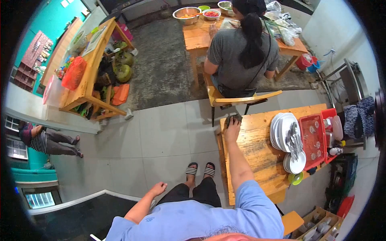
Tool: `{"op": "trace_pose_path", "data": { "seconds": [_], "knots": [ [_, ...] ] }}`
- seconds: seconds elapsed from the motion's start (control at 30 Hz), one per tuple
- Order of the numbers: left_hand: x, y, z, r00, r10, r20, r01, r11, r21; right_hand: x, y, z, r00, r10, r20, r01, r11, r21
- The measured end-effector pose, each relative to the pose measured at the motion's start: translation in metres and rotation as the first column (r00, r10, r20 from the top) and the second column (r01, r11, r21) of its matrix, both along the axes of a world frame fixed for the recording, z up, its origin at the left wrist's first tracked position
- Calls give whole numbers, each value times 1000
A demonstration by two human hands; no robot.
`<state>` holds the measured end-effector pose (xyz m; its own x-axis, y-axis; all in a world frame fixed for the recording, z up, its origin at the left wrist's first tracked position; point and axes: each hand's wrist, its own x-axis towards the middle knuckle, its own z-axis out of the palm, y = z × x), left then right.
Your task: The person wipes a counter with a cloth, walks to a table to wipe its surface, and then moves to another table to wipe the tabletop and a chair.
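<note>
A person's right hand (pixel 232 130) reaches out over a wooden surface (pixel 255 138), its fingers closed over a small dark cloth (pixel 234 118) at the far left corner. The left hand (pixel 158 189) hangs over the floor near the lap, its fingers curled inward with nothing seen in them. The cloth looks light, soft and limp (whether it is damp, I cannot tell), so it would likely fold or bunch under a push, and a flat palm or a hold across its bunched middle should keep it together. The near left edge of the surface is free along its length, and bare planks run from the cloth to a stack of white plates (pixel 276 132) on the right. Metal cutlery (pixel 296 145) lies on the plates, and beside them a red tray (pixel 306 154) holds clear glasses, likely fragile and easily knocked. Past the far edge, a chair (pixel 229 101) stands close by, bearing a seated person (pixel 242 50) with their back turned, which leaves little room beyond that corner. Open tiled floor (pixel 161 134) lies to the left.
</note>
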<state>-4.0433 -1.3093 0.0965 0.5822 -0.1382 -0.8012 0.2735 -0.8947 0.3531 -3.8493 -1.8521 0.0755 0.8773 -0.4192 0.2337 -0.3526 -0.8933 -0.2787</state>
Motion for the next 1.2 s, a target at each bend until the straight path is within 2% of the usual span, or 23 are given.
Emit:
{"op": "trace_pose_path", "data": {
  "seconds": [0.07,0.13,0.2,0.23,0.33,0.47,0.57,0.63,0.67,0.73,0.77,0.8,0.9,1.0,1.07,1.1,1.13,1.2],
  "knots": [
    [13,-10,9,999,26,37,-27,999,23,4,-9,11,995,56,-81,-54,998,30],
    [9,-12,19,998,19,55,-20,999,27,-25,-14,14,992,116,-53,-113,991,65],
    [17,-14,16,977,197,86,-196,980,-19,-76,-9,15,990,122,-68,-120,992,34],
    [22,-20,30,981,176,86,-177,984,2,-107,-7,23,984,165,-72,-158,983,93],
    [23,-9,18,988,151,39,-153,988,39,-209,-1,45,966,231,-118,-201,953,225],
    [32,-24,28,992,124,19,-125,991,46,-340,6,53,968,169,-184,-118,958,262],
    [47,-37,34,996,50,69,-52,998,35,-393,18,65,971,115,-211,-46,950,307],
    [62,-51,49,996,-37,85,36,999,15,-409,28,64,949,-8,-316,94,962,258],
    [70,-54,44,990,-66,126,65,998,8,-414,32,60,952,9,-304,72,965,253],
    [77,-56,49,975,-96,200,100,995,-10,-418,37,56,903,10,-429,108,962,250],
    [86,-59,61,965,-106,238,114,993,-22,-429,33,24,922,49,-384,-3,993,117],
    [92,-59,70,964,-44,263,54,998,-31,-444,30,-12,937,79,-341,-97,995,-37],
    [100,-36,88,962,40,269,-20,997,-78,-415,18,22,878,127,-462,-30,977,212],
    [101,6,80,940,127,318,-100,990,-98,-377,8,47,803,184,-567,8,947,320],
    [91,49,63,924,219,315,-204,976,-78,-351,3,61,754,221,-619,32,928,370],
    [81,70,53,894,321,313,-305,947,-101,-339,1,65,731,241,-638,44,917,397],
    [66,93,39,891,345,294,-327,938,-110,-326,-1,71,712,260,-652,52,906,419],
    [42,144,10,823,501,268,-502,862,-69,-299,-2,81,684,287,-670,83,882,463]
  ]
}}
